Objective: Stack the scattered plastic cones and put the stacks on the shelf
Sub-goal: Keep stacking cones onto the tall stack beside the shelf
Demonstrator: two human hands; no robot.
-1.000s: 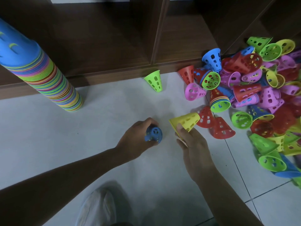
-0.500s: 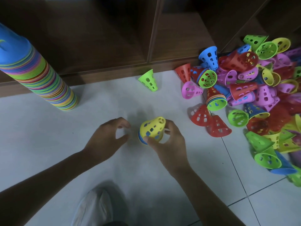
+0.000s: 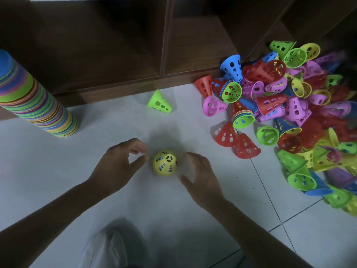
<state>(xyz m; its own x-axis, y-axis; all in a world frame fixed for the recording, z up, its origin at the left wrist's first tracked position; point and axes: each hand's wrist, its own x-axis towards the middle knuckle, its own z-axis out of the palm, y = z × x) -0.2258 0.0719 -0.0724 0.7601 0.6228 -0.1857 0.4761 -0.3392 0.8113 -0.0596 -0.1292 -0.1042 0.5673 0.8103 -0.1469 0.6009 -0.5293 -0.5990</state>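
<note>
Blue showing through the yellow cone's [image 3: 165, 162] holes hinted at another cone hidden beneath. It stood on the floor [image 3: 96, 190] between the hands, touched by neither: left hand [image 3: 117, 165] and right hand [image 3: 201, 175] both loosely spread, empty.

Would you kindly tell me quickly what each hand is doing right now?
Left hand: open, fingers loosely curled, holding nothing, beside the yellow perforated plastic cone.
Right hand: open, holding nothing, on the cone's other side.
</note>
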